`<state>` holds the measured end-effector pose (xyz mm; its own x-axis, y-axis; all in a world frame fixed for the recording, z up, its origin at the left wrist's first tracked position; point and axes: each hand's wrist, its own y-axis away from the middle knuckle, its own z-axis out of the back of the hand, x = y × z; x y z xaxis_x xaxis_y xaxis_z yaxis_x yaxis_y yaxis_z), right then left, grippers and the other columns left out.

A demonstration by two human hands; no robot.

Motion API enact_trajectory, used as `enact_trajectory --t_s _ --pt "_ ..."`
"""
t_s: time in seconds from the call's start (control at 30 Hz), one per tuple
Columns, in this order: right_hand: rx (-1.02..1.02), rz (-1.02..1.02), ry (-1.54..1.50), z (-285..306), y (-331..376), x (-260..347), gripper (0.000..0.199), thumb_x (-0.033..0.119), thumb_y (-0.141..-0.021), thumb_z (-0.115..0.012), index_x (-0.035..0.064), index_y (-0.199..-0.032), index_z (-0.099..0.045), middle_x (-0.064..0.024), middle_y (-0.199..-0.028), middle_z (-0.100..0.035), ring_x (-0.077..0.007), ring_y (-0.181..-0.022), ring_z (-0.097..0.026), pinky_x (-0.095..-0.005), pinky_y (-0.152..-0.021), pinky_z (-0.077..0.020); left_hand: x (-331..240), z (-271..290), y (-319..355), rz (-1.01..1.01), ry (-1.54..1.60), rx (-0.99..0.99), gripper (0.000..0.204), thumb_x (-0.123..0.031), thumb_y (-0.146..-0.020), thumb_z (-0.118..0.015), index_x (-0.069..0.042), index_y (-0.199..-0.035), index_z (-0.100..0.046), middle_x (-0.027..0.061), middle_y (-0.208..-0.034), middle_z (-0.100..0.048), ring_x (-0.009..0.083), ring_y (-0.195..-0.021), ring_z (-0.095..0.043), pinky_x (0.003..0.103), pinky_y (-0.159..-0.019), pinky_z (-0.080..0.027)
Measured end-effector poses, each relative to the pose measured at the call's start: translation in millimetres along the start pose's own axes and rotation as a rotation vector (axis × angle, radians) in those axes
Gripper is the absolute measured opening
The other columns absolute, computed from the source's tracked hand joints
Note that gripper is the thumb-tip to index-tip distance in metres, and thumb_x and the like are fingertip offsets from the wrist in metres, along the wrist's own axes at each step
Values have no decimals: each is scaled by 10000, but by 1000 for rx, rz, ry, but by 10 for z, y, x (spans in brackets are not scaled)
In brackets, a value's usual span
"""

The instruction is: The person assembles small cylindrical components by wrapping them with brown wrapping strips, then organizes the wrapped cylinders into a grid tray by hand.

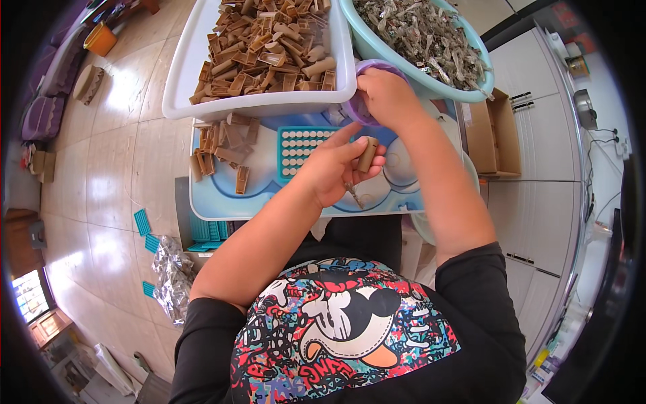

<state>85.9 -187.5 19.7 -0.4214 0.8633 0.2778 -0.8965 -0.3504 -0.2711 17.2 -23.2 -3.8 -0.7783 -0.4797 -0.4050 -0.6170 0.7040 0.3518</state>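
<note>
My left hand (331, 165) is closed around a brown rounded plastic casing (367, 155), held between thumb and fingers above the table. A thin twisted grey piece (354, 195) sticks out below that palm. My right hand (387, 99) reaches over the rim of a purple bowl (367, 116); its fingertips are hidden inside, so what they hold cannot be made out. Just left of the left hand lies a teal tray (281, 151) with rows of round whitish pieces (299, 152). Loose brown casings (229, 138) are heaped on the table's left part.
A white tub (269, 104) full of brown casings stands at the back. Beside it, a light-blue basin (486, 64) holds grey clear-wrapped bits. The blue-patterned table (262, 200) has a cardboard box (505, 135) at its right. Teal trays (141, 222) and silvery plastic (171, 276) lie lower left.
</note>
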Motion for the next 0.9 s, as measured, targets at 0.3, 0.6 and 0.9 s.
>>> enact_trajectory --t_s 0.3,0.6,0.9 --pt "51 -108 19 138 48 -77 227 10 -773 -490 63 -940 -634 -156 -920 -618 -346 -825 -586 -395 -700 -473 1 -25 28 -19 3 -26 507 -82 -936 -440 -72 -1388 -212 194 -1089 -552 253 -918 -606 332 -787 -528" --pt "159 -161 -189 83 -3 0 230 32 -790 -522 75 -989 -628 -162 -895 -635 -352 -806 -597 -374 -712 -479 18 -78 46 -38 -36 2 541 -95 -937 -443 -76 -1407 -176 188 -1072 -555 246 -893 -606 326 -783 -527" --pt "-68 -130 -6 -32 144 113 203 72 -759 -589 88 -960 -611 -108 -901 -593 -323 -828 -575 -407 -691 -469 -23 -62 -4 -55 -10 -25 607 -99 -941 -432 -85 -1433 -76 197 -1069 -553 242 -894 -602 327 -772 -527"
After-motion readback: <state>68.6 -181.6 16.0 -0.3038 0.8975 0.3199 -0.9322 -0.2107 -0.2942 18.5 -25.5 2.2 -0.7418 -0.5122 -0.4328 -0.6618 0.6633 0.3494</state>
